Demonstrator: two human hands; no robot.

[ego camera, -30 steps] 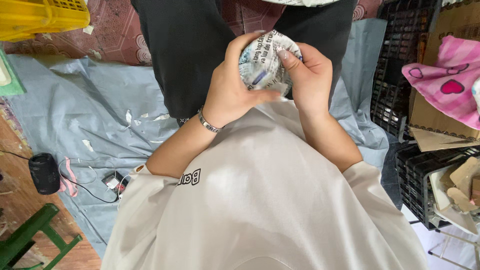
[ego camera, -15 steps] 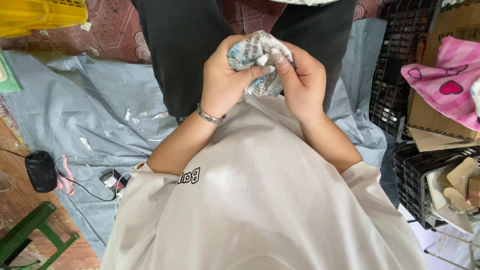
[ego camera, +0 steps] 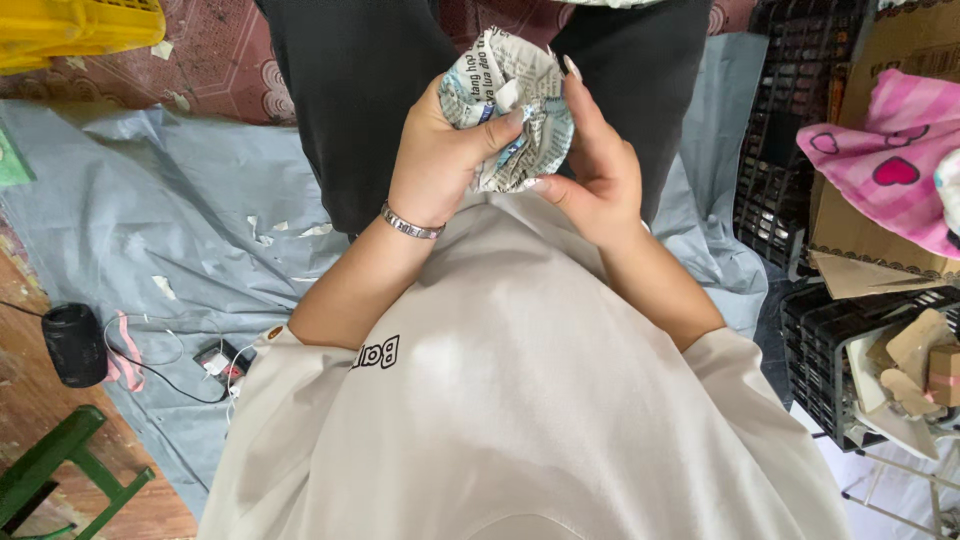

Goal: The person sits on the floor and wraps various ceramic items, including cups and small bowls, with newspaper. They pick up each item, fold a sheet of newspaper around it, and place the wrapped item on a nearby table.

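Observation:
A crumpled ball of newspaper is held up in front of my chest, over my dark trousers. My left hand, with a metal bracelet at the wrist, wraps around its left side, thumb pressed across the front. My right hand cups the right side, fingers stretched up along the paper. Whatever is inside the paper is hidden.
A grey-blue sheet with paper scraps covers the floor. A yellow crate sits far left, black crates at right with pink fabric and cardboard. A black round object, cables and a green stool lie at lower left.
Both hands have kept turning and squeezing the newspaper ball. My left thumb has come across the front and my right fingers have straightened up along its side.

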